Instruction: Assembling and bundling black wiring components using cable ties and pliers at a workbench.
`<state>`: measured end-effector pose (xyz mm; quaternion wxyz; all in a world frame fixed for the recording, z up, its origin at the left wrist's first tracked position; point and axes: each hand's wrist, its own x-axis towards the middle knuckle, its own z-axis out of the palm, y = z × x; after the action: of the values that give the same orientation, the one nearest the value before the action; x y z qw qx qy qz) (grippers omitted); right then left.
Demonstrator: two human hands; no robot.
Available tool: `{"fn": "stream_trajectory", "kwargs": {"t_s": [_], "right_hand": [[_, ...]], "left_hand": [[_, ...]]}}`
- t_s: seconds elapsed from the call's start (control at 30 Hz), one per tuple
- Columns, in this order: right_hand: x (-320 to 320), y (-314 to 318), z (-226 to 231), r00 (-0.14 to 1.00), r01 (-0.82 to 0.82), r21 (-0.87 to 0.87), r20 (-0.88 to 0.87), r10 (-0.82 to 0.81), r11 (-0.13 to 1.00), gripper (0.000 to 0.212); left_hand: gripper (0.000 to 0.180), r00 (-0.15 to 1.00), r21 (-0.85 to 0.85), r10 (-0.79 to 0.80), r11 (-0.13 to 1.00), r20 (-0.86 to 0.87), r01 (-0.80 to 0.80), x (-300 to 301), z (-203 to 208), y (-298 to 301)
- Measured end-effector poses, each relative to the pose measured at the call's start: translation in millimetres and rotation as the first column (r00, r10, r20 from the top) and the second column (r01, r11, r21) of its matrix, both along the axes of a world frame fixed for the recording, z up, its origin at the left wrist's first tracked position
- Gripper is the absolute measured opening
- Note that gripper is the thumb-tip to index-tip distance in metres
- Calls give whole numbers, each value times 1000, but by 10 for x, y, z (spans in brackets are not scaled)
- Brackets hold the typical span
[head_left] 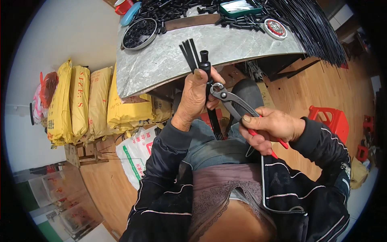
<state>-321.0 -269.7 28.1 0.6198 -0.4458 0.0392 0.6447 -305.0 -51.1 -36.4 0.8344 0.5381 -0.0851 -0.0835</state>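
My left hand (195,97) grips a bundle of thin black strips (189,54) fitted with a small black cylindrical cap (204,60), held upright in front of the table edge. The strips stick out above my thumb and also hang below my hand over my lap. My right hand (270,129) holds red-handled metal pincers (227,99). Their jaws sit at the bundle just below the cap, right beside my left fingers.
A grey stone tabletop (161,60) carries a round tin of black parts (139,34), loose black caps (238,22), a small round tin (275,28) and long black strips (314,28). Yellow sacks (80,101) stand left; a red stool (332,121) right.
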Motion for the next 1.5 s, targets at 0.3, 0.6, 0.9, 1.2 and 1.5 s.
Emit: {"fn": "stream_trajectory", "kwargs": {"t_s": [0.3, 0.6, 0.9, 1.2, 1.5], "right_hand": [[136, -123, -46, 960, -130, 152, -229, 163, 980, 39], [167, -54, -26, 957, -135, -23, 255, 136, 991, 43], [114, 40, -44, 972, -70, -53, 219, 80, 996, 48], [-66, 194, -181, 986, 108, 36, -134, -102, 993, 47], [612, -104, -405, -427, 467, 13, 879, 213, 884, 12]], "left_hand": [[70, 978, -141, -209, 968, 0, 207, -7, -23, 68], [72, 996, -89, -70, 994, -48, 65, 36, -22, 20], [72, 998, -63, -21, 998, -65, 17, 61, -40, 24], [69, 995, 74, 91, 993, -40, -88, 98, -26, 5], [60, 982, -47, 163, 985, -97, -168, 239, -160, 60]]}}
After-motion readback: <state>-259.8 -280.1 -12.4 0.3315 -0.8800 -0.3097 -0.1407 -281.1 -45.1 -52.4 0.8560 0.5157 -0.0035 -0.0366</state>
